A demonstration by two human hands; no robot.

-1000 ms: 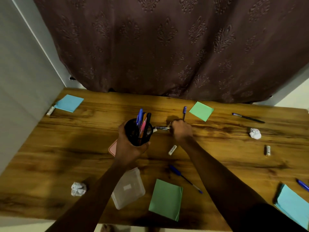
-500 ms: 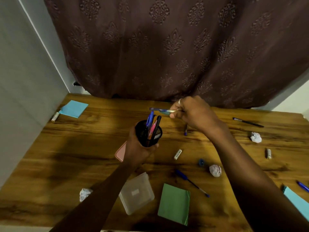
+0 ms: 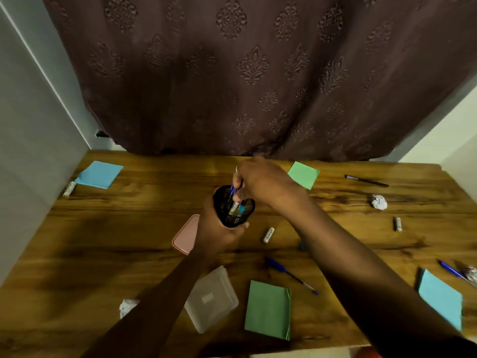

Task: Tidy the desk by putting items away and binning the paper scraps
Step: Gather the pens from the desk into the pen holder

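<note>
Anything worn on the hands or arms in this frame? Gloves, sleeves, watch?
No gloves, watch or sleeves in view. The left hand wears nothing visible; the right hand has a thin pale ring on one finger.

Wood, cloth, mesh and paper showing.
The desk (image 3: 116, 228) is gleaming, grained wood; the curtain (image 3: 258, 73) is hanging as embossed matt cloth; the pen holder (image 3: 236, 218) is showing black mesh; the box (image 3: 211, 303) is looking like frosted plastic, the green pad (image 3: 267, 308) like matt paper.
</note>
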